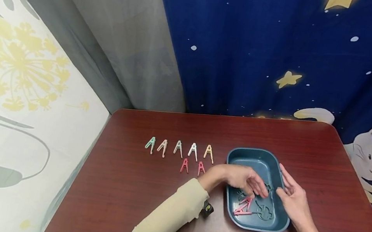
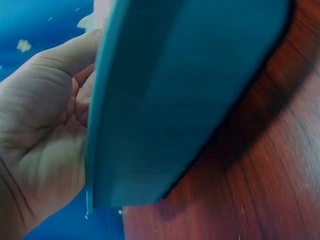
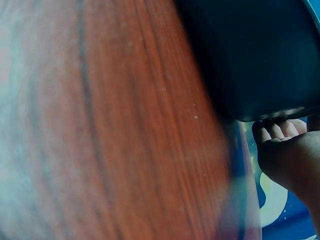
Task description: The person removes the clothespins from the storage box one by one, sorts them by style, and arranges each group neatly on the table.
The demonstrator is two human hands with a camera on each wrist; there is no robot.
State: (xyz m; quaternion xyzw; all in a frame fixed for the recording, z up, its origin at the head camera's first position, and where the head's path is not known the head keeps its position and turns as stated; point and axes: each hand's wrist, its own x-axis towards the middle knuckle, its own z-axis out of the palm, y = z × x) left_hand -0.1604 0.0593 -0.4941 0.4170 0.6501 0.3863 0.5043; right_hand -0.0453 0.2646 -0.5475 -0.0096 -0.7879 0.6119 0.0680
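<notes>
A blue-grey rectangular tray (image 1: 255, 230) stands on the table, holding pink clothespins (image 1: 243, 213) and thin dark green looped pieces (image 1: 265, 219). My left hand (image 1: 243, 177) reaches over the tray's left rim, fingers hanging loosely down close above the pink clothespins. In the left wrist view, the tray's wall hides part of that hand (image 2: 47, 115). At the right rim, my right hand (image 1: 293, 200) grips the tray, thumb at the edge and fingers along the outer side. The right wrist view shows its fingers (image 3: 275, 131) by the tray's dark outer wall.
Left of the tray, a row of clothespins holds a green one (image 1: 150, 144), a white one (image 1: 193, 151), a yellow one (image 1: 208, 153) and others. Two red clothespins (image 1: 184, 165) lie below the row. Curtains (image 1: 249, 61) hang behind the wooden table (image 1: 120, 185).
</notes>
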